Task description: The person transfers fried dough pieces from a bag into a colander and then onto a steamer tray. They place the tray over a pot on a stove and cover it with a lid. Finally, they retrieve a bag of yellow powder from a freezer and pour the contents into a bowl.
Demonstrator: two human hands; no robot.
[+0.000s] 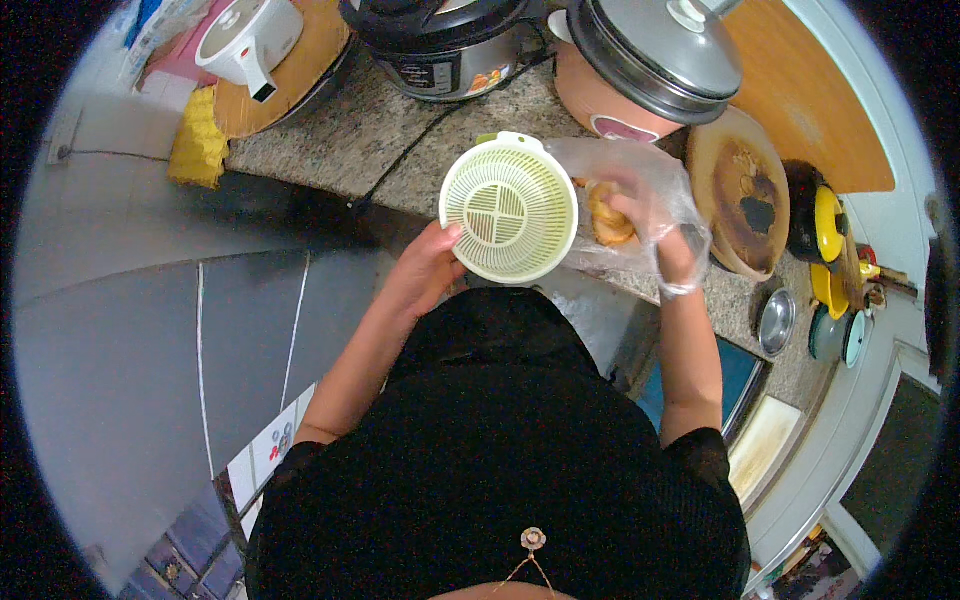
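Note:
My left hand [428, 268] grips the near left rim of a round, pale green plastic colander [520, 215]. Its slotted bottom shows with nothing lying in it, and a darker green edge peeks out behind its far rim. To the right, my right hand [655, 225] reaches inside a clear plastic bag [665, 180]. Through the film its fingers close on a golden-brown, rounded piece of food [611, 214], whose exact kind I cannot make out. The bag's mouth hangs around my right wrist, and the bag lies close beside the colander.
On the speckled stone counter [330, 150] stand a black and silver electric pressure cooker [440, 60] and a pink cooker [610, 95] with a metal lid. Left is a white pot [245, 45]; right, a scorched round board [740, 190] and a metal bowl [777, 322]. A black cord [415, 145] crosses the counter.

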